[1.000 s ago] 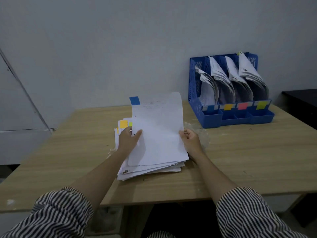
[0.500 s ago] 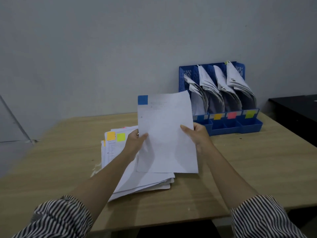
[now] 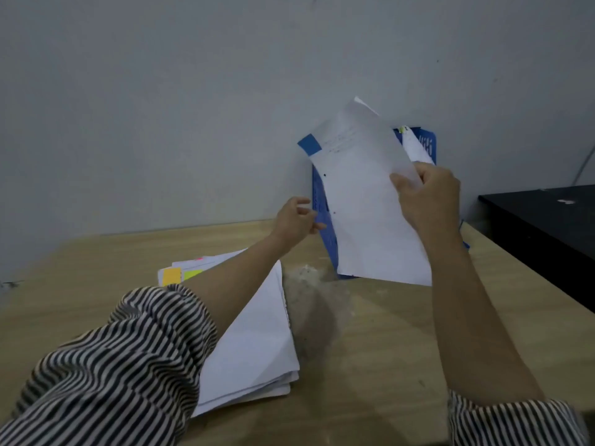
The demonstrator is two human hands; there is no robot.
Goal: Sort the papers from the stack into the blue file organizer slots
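Note:
My right hand [image 3: 426, 196] grips the right edge of a white sheet [image 3: 363, 201] with a blue tab at its top left corner. The sheet is raised and tilted, hiding most of the blue file organizer [image 3: 325, 220] behind it against the wall. My left hand [image 3: 294, 218] hovers at the organizer's left side, fingers loosely curled, holding nothing; whether it touches the organizer is unclear. The paper stack [image 3: 254, 342] lies on the wooden table [image 3: 386, 349] under my left forearm, with orange and yellow-green tabs at its far end.
A black table [image 3: 547, 233] stands to the right, next to the wooden table. The grey wall runs right behind the organizer. A whitish scuffed patch marks the tabletop between the stack and the organizer.
The blue-tabbed sheet was lifted off the stack and carried right and up in front of the organizer. My left hand let go of it; only my right hand holds it now.

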